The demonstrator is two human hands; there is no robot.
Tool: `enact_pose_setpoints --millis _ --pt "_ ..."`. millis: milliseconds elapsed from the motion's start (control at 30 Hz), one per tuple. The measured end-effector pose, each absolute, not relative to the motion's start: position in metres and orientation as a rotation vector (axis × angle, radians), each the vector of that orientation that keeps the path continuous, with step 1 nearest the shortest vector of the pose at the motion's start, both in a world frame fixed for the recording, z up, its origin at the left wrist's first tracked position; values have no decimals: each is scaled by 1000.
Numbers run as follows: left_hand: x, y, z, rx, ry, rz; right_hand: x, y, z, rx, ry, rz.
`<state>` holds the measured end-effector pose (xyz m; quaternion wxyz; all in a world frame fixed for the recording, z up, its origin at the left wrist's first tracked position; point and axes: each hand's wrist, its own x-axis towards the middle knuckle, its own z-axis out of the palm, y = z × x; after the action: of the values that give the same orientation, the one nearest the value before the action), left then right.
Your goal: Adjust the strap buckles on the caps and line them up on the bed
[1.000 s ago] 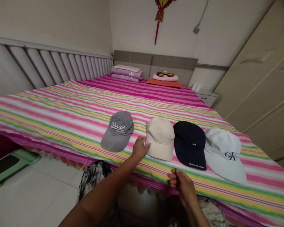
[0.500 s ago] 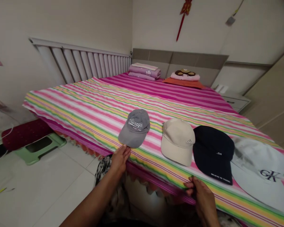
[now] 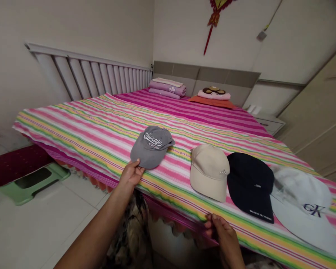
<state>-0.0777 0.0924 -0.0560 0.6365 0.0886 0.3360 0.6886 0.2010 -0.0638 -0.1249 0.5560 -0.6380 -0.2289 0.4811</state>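
Note:
My left hand [image 3: 131,174] pinches the brim of a grey baseball cap [image 3: 152,147] with white "Always" lettering, thumb on top. The cap's back looks slightly raised off the striped sheet. My right hand [image 3: 222,233] is by the bed's front edge, fingers loosely curled and a little apart, with nothing visible in them. Just beyond it sits a beige cap [image 3: 210,170]. Right of that lies a black cap [image 3: 250,185], its edge against the beige one. At the far right a white cap [image 3: 302,201] with dark letters touches the black cap.
A striped sheet [image 3: 81,123] covers the bed's near part. Folded purple bedding [image 3: 168,89] and a pink pillow [image 3: 214,95] lie near the headboard [image 3: 184,71]. A green stool [image 3: 35,183] stands on the floor at left. A white railing [image 3: 95,74] runs behind.
My left hand has taken hold of the grey cap's brim and turned and shifted the cap slightly left. My right hand has moved a little left along the edge. The view has shifted slightly.

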Motion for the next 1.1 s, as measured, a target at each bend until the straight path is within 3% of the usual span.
enact_pose_setpoints --millis 433,700,933,1100 --pt "-127 111 -88 -9 867 1829 197 -60 -125 -1524 -545 1171" --pt "-106 84 -64 156 644 1785 182 -60 -125 -1485 -580 1166" --pt "-49 4 -99 332 457 1342 171 -58 -86 -1199 -825 1482" --pt "-15 -63 -143 330 398 892 161 -54 -71 -922 -657 1583"
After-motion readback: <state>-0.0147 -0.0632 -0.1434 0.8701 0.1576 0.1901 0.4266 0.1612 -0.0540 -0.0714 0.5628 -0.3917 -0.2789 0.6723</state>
